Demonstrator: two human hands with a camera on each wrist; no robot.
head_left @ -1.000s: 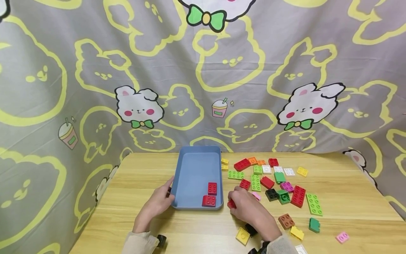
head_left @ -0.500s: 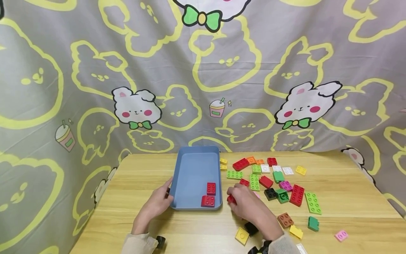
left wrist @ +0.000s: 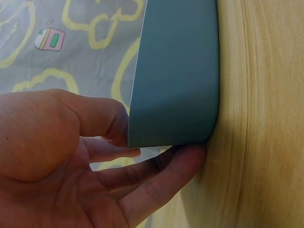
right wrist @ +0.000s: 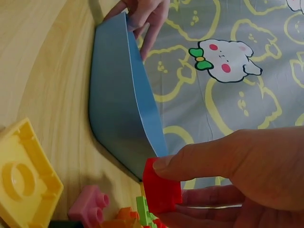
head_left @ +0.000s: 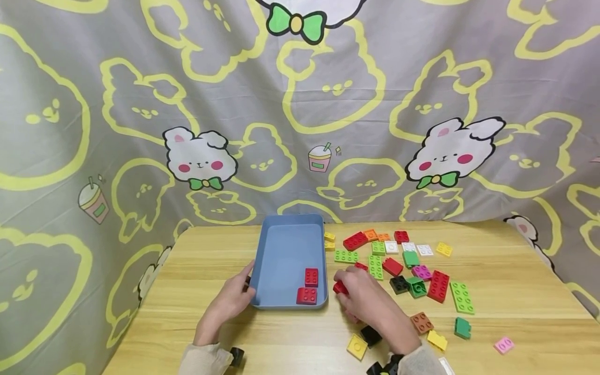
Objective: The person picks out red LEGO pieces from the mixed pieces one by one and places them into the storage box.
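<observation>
At the near left corner of a blue tray is my left hand. In the left wrist view, its thumb lies at the tray's rim and a fingertip is at the bottom edge, gripping the corner. Inside the tray, two red bricks lie near its front right corner. My right hand, just right of the tray, pinches a red toy brick between thumb and fingers. The right wrist view shows that brick close to the tray's side wall.
Right of the tray lie many loose bricks, among them a long lime green brick, a large red brick and a brown brick. A yellow brick is near the front. A patterned curtain hangs behind the table.
My right hand has shifted slightly away from me with the red brick, which shows a little higher in the head view. My left hand keeps its place on the tray corner.
</observation>
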